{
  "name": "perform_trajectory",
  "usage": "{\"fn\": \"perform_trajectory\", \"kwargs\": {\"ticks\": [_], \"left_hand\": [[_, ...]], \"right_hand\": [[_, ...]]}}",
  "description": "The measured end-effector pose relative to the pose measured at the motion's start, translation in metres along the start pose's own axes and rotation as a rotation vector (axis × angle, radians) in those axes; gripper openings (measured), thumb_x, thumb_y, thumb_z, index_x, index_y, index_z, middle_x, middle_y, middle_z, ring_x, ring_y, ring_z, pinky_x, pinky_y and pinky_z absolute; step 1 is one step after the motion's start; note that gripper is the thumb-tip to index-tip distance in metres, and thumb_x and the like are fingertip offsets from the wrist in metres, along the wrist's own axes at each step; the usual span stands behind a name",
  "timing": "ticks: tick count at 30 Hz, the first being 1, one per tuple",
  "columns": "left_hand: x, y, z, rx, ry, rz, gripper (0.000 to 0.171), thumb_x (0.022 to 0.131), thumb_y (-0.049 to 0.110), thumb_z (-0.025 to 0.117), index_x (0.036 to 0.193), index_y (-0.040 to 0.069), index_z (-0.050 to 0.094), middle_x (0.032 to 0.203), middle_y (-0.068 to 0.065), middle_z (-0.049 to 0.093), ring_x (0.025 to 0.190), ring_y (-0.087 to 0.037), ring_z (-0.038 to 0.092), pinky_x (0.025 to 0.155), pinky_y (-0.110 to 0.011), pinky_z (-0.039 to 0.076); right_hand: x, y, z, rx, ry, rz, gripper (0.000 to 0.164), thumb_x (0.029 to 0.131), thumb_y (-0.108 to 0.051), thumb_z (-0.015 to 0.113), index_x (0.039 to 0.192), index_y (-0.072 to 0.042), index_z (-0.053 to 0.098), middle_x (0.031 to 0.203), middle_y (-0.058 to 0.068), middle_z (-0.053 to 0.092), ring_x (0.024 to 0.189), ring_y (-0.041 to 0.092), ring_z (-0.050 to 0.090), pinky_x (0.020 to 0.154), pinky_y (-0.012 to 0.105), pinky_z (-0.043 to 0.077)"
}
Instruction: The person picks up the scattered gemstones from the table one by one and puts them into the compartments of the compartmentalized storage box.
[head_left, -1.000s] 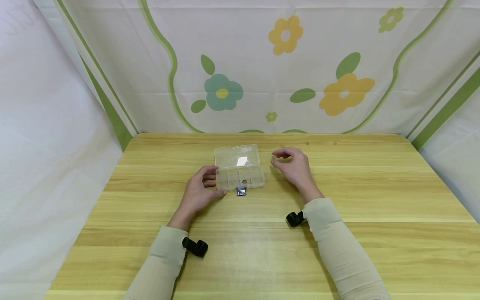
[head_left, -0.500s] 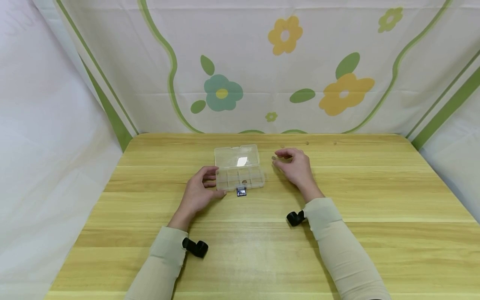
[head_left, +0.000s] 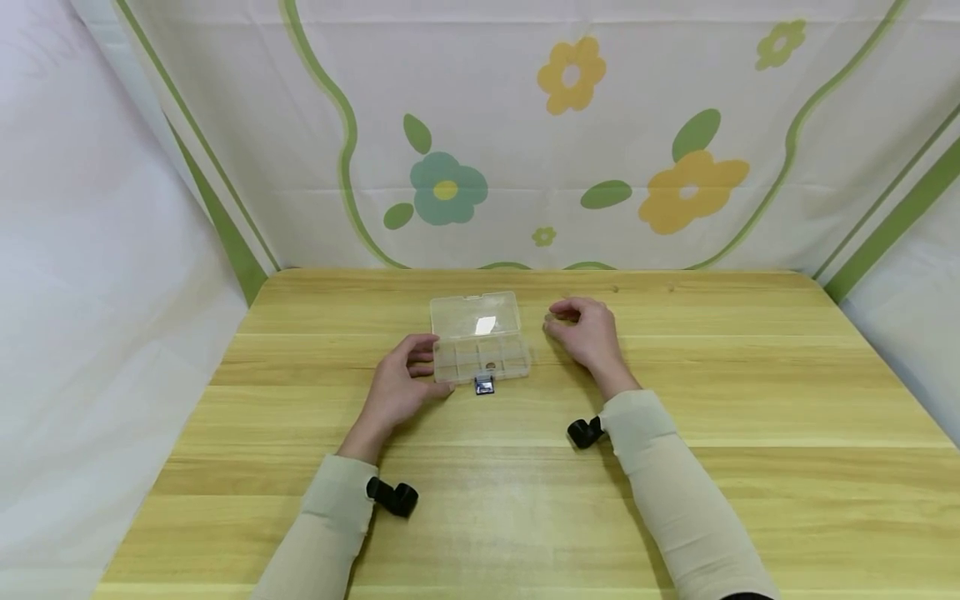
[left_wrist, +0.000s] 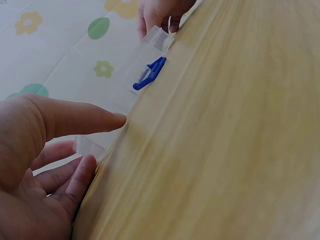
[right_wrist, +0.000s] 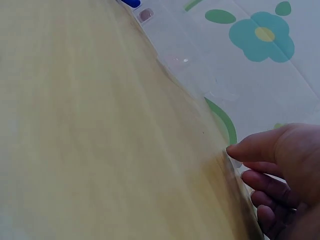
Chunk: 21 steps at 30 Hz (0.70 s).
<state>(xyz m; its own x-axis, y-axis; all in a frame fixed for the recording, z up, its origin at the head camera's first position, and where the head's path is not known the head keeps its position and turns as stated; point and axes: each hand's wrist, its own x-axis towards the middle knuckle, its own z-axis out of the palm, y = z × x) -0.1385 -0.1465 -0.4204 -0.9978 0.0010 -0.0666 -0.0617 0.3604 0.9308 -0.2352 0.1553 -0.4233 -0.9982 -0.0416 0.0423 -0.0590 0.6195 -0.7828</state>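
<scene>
A clear plastic compartment box [head_left: 455,372] lies on the table with its lid [head_left: 454,315] folded back. My left hand [head_left: 400,379] grips the left end of the box, thumb at the front edge and fingers round the side. The blue latch [head_left: 484,385] hangs at the front; in the left wrist view this latch [left_wrist: 151,75] sticks out past the thumb. One compartment contains a small brown round piece [head_left: 491,366]. To the right of the box, my right hand [head_left: 591,333] pinches a small greyish disc [head_left: 557,317] between thumb and index finger, low over the table; the fingertips partly hide it.
Small round dark spots [head_left: 615,289] show near the table's far edge. Behind the wooden table [head_left: 480,500] hangs a white flowered cloth [head_left: 510,125], with more white cloth on both sides. Black wrist cameras [head_left: 393,497] stick out from both sleeves.
The disc showed just outside the right fingertips half a second ago and is now between them. My right wrist has shifted slightly left. The left hand and the box have stayed put.
</scene>
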Motion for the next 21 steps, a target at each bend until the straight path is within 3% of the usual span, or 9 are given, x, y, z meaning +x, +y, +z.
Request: {"fn": "perform_trajectory", "kwargs": {"ticks": [14, 21], "left_hand": [[0.0000, -0.0002, 0.0008, -0.004, 0.000, 0.000, 0.078, 0.079, -0.005, 0.089, 0.149, 0.008, 0.058, 0.140, -0.019, 0.063, 0.127, -0.035, 0.064, 0.113, -0.047, 0.058], [-0.0002, -0.0003, 0.0005, -0.004, 0.000, -0.006, 0.077, 0.079, -0.004, 0.090, 0.149, 0.008, 0.058, 0.140, -0.019, 0.064, 0.127, -0.034, 0.064, 0.112, -0.047, 0.058]], "right_hand": [[0.0035, -0.0027, 0.0040, -0.003, 0.052, 0.013, 0.015, 0.097, -0.016, 0.079, 0.109, -0.007, 0.082, 0.115, 0.016, 0.079, 0.109, 0.034, 0.072, 0.106, 0.051, 0.058], [0.0049, -0.0019, 0.0052, -0.011, 0.059, 0.014, 0.014, 0.097, -0.018, 0.079, 0.107, -0.009, 0.083, 0.111, 0.015, 0.080, 0.107, 0.034, 0.072, 0.104, 0.052, 0.058]]}}
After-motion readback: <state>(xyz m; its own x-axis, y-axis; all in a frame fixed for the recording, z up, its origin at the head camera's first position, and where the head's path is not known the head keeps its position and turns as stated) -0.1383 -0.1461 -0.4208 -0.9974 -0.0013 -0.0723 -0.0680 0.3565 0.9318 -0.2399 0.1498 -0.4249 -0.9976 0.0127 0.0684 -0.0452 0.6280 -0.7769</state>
